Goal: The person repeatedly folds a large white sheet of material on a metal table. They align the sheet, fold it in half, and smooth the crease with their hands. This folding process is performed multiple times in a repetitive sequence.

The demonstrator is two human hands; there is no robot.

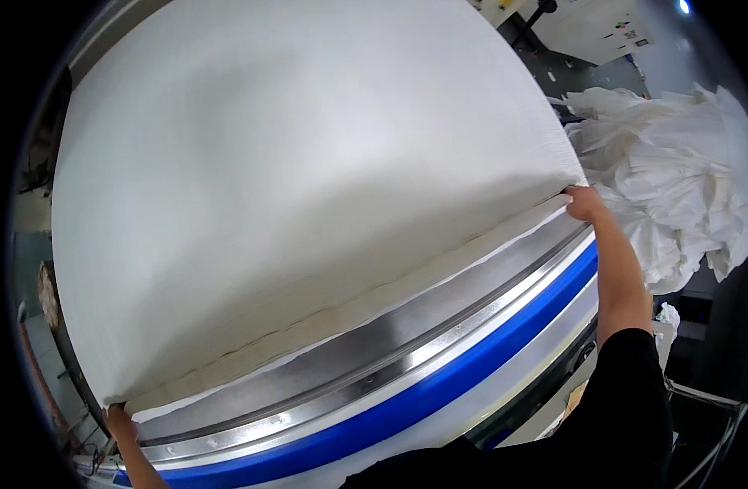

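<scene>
Gripping the white sheet [325, 122] at its near corners are the left hand [119, 421] and the right hand [584, 203]. Crumpled white cloth [675, 171] sits right of the sheet.

—What do we hold?
—Our bare left grip [120, 424] and bare right grip [585, 204] clasp a broad white sheet [308, 147] by its near corners.
—And around?
—A long blue strip [423, 393] nearer us; a crumpled white heap [675, 175] at right.

Sheet [308, 147]: matt, perhaps cloth | rail [284, 419]: glossy metal | blue strip [423, 398]: smooth
</scene>
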